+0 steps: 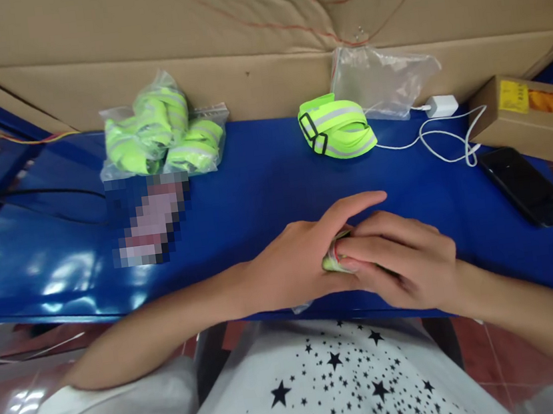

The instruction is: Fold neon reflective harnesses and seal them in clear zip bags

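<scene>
Near the table's front edge my left hand (295,258) and my right hand (413,254) come together around a small bundle. The part that shows between them is a clear zip bag (334,259) with a red line at its mouth and neon green inside. My left thumb sticks out to the right while the other fingers curl beneath, mostly hidden. Thumb and fingers of my right hand pinch the bag's mouth. Beyond the hands lies a folded neon green reflective strap (342,128) with black buckles, beside a clear plastic bag (382,80) leaning on the cardboard.
Several bagged green straps (161,130) are piled at the back left. A blurred-out object (155,222) lies in front of them. On the right are a white charger (441,106) with its cable, a black phone (529,186) and a cardboard box (522,116). Cardboard lines the back of the blue table (254,189).
</scene>
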A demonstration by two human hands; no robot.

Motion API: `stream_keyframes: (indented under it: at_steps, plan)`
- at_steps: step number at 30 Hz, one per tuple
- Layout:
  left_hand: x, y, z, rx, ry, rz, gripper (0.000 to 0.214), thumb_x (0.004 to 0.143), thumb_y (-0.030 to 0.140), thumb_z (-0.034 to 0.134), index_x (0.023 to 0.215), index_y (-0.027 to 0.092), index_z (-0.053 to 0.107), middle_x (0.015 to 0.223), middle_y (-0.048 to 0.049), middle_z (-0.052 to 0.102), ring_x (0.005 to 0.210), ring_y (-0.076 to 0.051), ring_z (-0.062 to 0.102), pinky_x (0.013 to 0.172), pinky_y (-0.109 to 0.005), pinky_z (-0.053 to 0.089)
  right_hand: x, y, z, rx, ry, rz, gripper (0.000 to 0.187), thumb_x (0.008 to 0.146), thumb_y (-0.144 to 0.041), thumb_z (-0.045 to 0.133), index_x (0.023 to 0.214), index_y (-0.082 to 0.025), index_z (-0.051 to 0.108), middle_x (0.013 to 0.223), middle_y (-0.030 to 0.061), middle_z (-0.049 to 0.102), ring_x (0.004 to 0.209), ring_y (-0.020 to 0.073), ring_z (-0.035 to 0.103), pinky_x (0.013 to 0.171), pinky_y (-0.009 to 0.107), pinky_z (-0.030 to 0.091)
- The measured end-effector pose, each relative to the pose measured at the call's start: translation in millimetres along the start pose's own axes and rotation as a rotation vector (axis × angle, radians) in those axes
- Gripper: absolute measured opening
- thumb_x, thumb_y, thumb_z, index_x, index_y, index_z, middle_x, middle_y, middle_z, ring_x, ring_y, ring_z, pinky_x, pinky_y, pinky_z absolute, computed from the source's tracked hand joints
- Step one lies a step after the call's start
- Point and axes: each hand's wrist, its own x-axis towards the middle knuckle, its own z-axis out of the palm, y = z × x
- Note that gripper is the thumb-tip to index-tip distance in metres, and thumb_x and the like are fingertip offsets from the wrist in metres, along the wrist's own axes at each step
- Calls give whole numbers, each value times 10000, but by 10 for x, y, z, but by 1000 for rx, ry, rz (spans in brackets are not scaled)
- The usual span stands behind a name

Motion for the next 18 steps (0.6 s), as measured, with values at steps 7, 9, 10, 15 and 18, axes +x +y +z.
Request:
stream_keyframes:
  at_steps: [7,9,10,15,18]
  plan:
    - [14,-59,-141,-31,164,-2,904,795,516,857,1540,340,376,1157,-24,735,1013,-241,732,839,-326,593,34,138,-231,15,-87,63,303,946,-187,701,1248,-212,700,1157,95,708,1053,194,698,868,317,607]
    - [5,-54,-112,5,174,34,876,811,491,852,1539,344,387,1233,-26,722,1105,-251,717,905,-331,594,32,107,-191,10,-23,96,306,930,-105,694,1204,-235,731,1114,74,723,1014,179,708,836,303,611]
    - [-5,-44,-86,43,169,60,832,837,470,834,1537,342,402,1288,-28,707,1149,-250,705,948,-329,585,32,77,-157,29,-1,94,305,930,-84,684,1190,-233,738,1105,72,731,1007,177,714,826,302,617]
    - [-73,69,-23,131,121,101,673,935,450,733,1535,339,447,1332,-30,700,1064,-202,736,937,-285,592,64,-81,-86,97,-2,47,279,949,-88,662,1197,-199,725,1115,78,774,1036,186,742,858,312,652]
    - [-79,137,-81,45,150,58,800,869,450,810,1551,311,415,1217,-26,744,1040,-208,750,927,-284,602,74,-100,-168,97,-88,57,322,959,-66,623,1247,-192,695,1200,82,765,1133,190,731,953,309,642]
